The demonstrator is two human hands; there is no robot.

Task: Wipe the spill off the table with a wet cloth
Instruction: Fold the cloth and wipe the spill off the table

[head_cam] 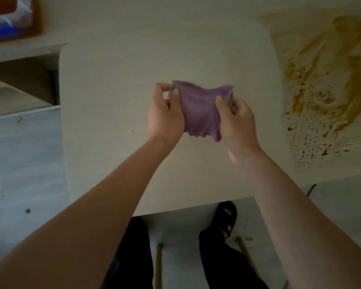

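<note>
Head view, looking down over a pale table (117, 97). Both forearms are reaching forward from the bottom corners of the frame, elbows cut off.

The left hand (165, 113) is pinching the upper left corner of the purple cloth (198, 109), thumb and fingers curled closed on the fabric. The right hand (236, 117) is pinching the upper right corner the same way; its fingertips are partly hidden behind the cloth edge. The cloth is hanging stretched between the two hands over the middle of the table, its lower edge drooping ragged between the wrists. Whether the cloth is touching the tabletop or hanging clear of it cannot be told from this angle. Wetness of the cloth cannot be judged either.

The spill (325, 86) is lying on the right part of the table, well apart from the cloth: brown-orange streaks and swirls, breaking into fine droplets toward the near edge. Its right side is running out of frame.

Top left corner: an orange-brown object with something blue and white (6, 19) on it, blurred and cropped, not identifiable. A lower shelf (19, 84) is showing beside the table at left.

Below the table edge: dark trousers, one foot in a black sandal (227, 217), and two wooden legs (159, 265) of some furniture, tops hidden.
</note>
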